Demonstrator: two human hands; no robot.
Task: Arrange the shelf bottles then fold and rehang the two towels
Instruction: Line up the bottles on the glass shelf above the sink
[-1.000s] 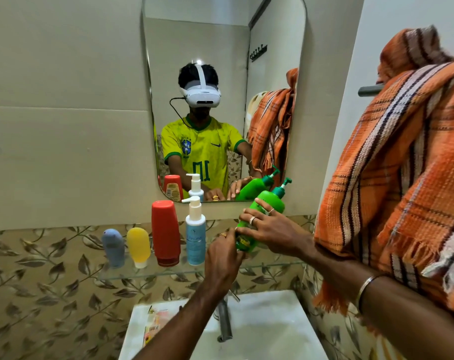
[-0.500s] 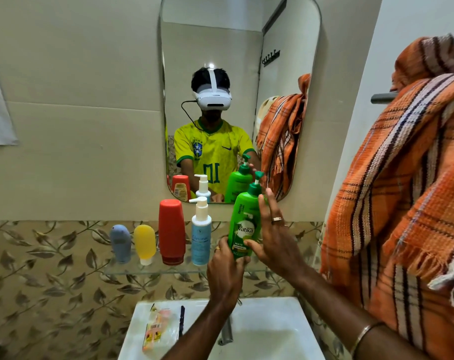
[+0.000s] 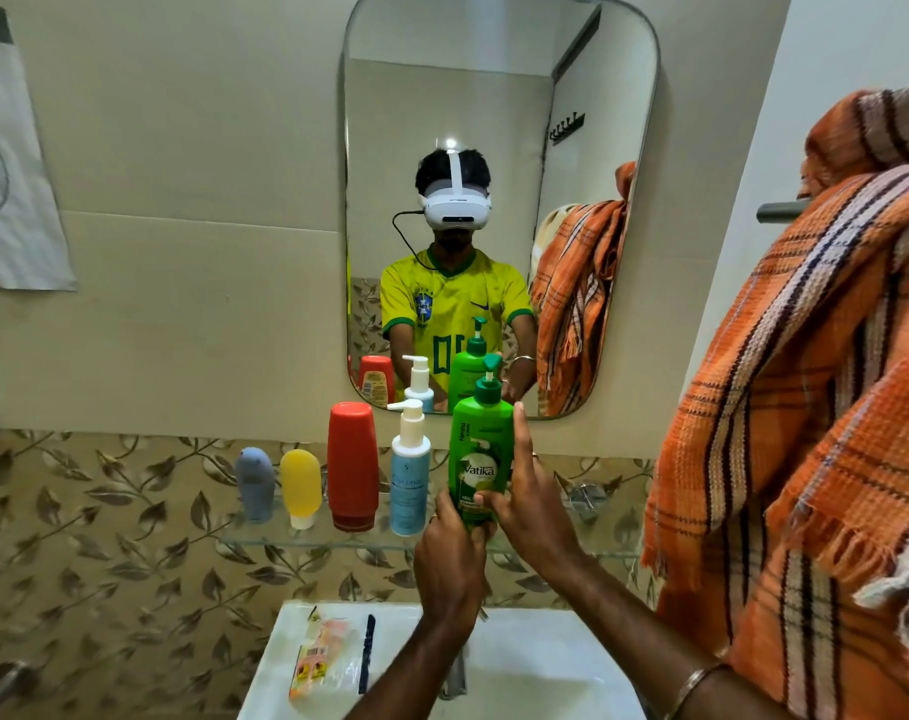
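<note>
A white sink (image 3: 520, 662) is seen nearest. Above it, the green pump bottle (image 3: 481, 454) is held upright at the glass shelf (image 3: 307, 537): its base is gripped by the left hand (image 3: 450, 553), its side steadied by the right hand (image 3: 533, 506), fingers extended. Leftward are ranged white-blue, red, yellow and grey bottles. An orange plaid towel (image 3: 805, 407) is draped at right.
</note>
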